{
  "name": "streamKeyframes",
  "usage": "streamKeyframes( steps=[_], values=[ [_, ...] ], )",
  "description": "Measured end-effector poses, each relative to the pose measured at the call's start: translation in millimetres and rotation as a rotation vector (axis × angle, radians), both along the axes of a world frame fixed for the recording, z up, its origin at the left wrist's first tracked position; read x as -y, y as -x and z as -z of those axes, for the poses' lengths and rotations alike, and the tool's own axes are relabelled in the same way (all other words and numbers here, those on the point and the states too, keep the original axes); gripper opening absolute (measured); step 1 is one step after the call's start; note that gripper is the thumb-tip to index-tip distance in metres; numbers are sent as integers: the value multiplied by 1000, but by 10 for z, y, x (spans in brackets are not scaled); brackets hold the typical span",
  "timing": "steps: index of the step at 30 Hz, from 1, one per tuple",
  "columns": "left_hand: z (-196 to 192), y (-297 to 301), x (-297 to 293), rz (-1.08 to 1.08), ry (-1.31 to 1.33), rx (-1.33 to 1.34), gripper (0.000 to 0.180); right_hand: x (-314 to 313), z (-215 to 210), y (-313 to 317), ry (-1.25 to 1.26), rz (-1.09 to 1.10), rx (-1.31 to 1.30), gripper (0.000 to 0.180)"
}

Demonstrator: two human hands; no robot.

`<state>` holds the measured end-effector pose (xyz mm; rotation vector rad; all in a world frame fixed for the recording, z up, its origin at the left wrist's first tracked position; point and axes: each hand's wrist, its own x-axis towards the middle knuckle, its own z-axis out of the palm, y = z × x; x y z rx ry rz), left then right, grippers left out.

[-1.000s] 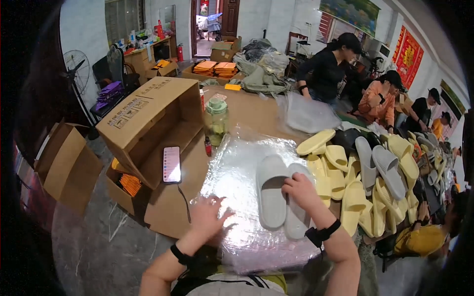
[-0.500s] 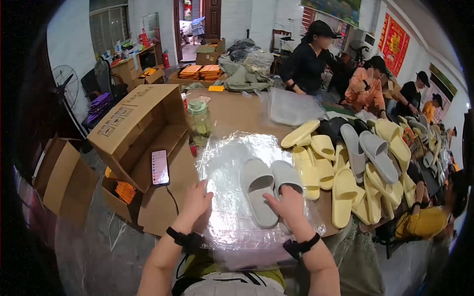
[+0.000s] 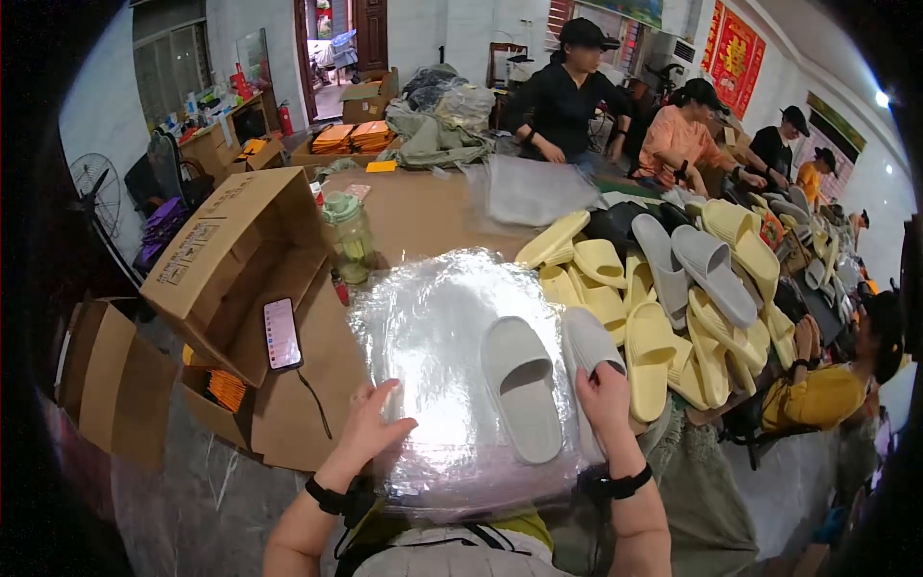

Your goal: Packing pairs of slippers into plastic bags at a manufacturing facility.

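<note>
Head view showed the right hand [image 3: 603, 396] curled around the outer grey slipper [image 3: 584, 332], apparently steadying it beside its grey mate [image 3: 519, 361] on clear plastic sheets [image 3: 433, 322], the left hand [image 3: 367, 423] spread and empty.

Plastic sheeting [image 3: 433, 356]: my widest lane, left hand [image 3: 370, 423] to left grey slipper [image 3: 524, 389].
Slipper gap: narrow slot, right hand [image 3: 604, 399] on right grey slipper [image 3: 586, 346].
Right side: heaped yellow slippers [image 3: 651, 361] block me.
Left side: phone [image 3: 282, 332], then carton [image 3: 231, 245] walling me off.
Far side: upright bottle [image 3: 350, 245] obstructs; bare cardboard [image 3: 413, 216] beside it, passable to me.
</note>
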<state>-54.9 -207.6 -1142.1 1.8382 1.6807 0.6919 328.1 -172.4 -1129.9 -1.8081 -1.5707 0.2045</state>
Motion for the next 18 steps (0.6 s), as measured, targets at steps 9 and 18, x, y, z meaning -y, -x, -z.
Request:
streamKeyframes(
  steps=[9, 18],
  values=[
    [109, -98, 113, -149, -26, -55, 97, 42, 173, 249, -3, -145, 327, 57],
    [174, 0, 220, -179, 82, 116, 87, 158, 190, -51, 24, 99, 165, 43]
  ],
)
